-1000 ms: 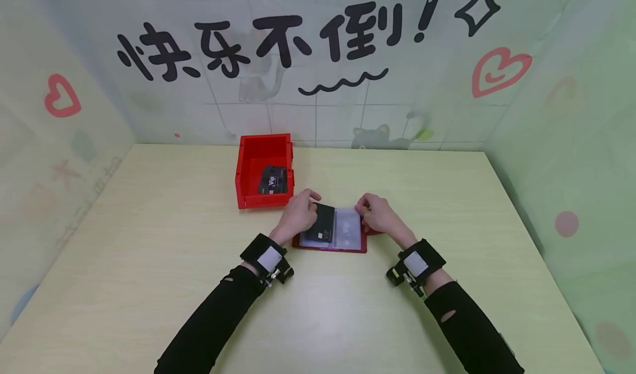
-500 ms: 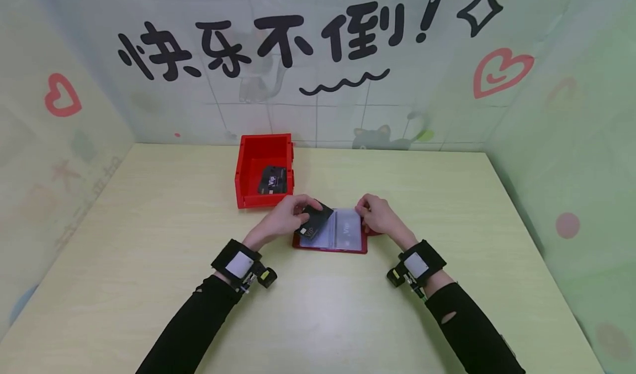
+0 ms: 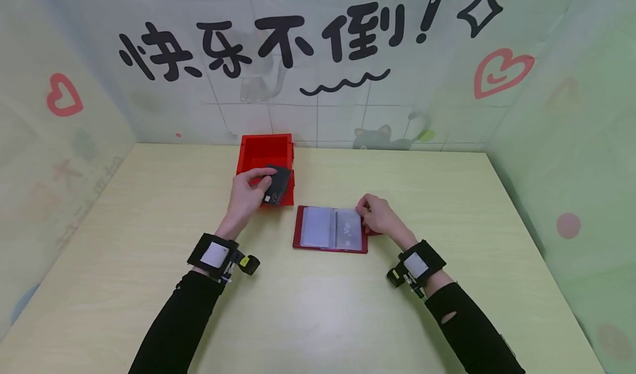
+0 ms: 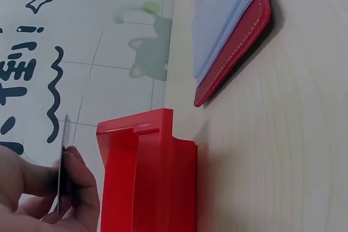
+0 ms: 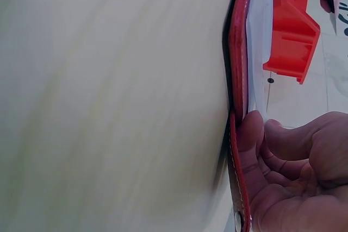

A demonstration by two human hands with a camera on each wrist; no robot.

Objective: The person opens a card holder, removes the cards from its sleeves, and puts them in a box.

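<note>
Your left hand [image 3: 247,193] is pinching the flat black plastic VIP card [image 3: 276,185] over the open red plastic bin [image 3: 264,148] near the surface's far edge — the drop-in step, I judge. Your right hand [image 3: 376,215] is pressing curled fingers on the open red leather card holder [image 3: 330,228]. Next, lower it inside the walls — open room all around.

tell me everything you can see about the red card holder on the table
The red card holder lies open and flat on the pale wooden table, just right of the red bin. Its cover looks like red leather with light stitching along the edge. Inside are clear plastic sleeves; the right-hand one shows a card marked VIP, the left looks empty. The right hand holds its right edge, fingers curled on the pages. The left hand is away from it.
</note>
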